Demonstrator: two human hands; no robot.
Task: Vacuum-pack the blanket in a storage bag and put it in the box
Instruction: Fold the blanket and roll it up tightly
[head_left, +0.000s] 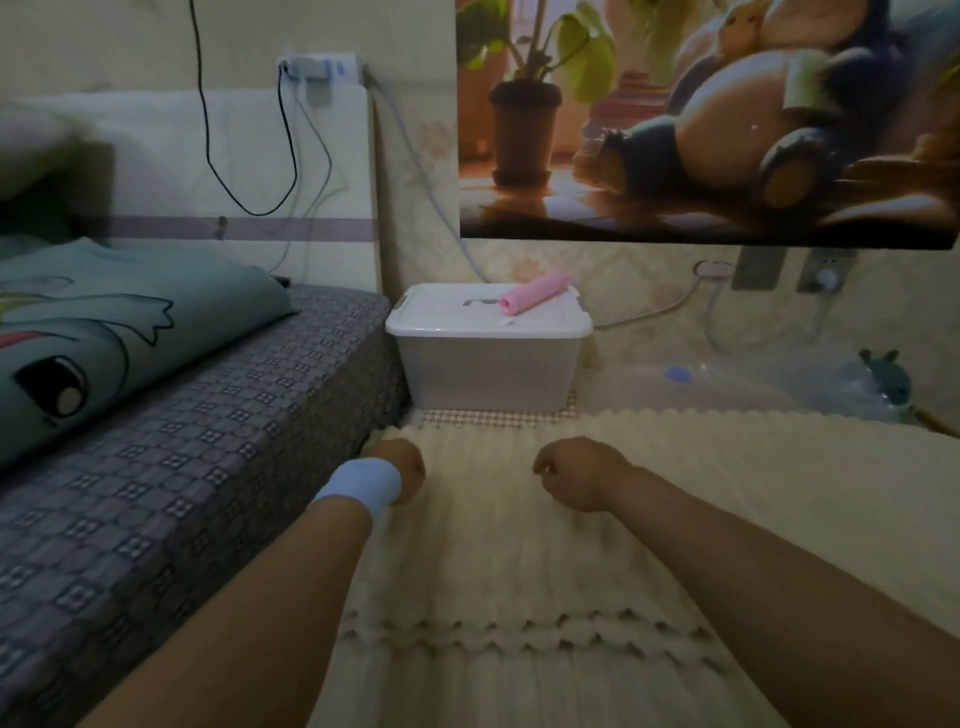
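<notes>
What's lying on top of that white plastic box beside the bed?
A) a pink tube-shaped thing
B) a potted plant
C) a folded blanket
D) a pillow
A: a pink tube-shaped thing lies slantwise on the closed lid of the white box, and nothing else rests on it.

The blanket (519, 519) is cream, ribbed, fluffy cloth. The box (488, 364) is smooth, translucent white plastic, and the storage bag (810, 384) is clear, glossy plastic.
</notes>
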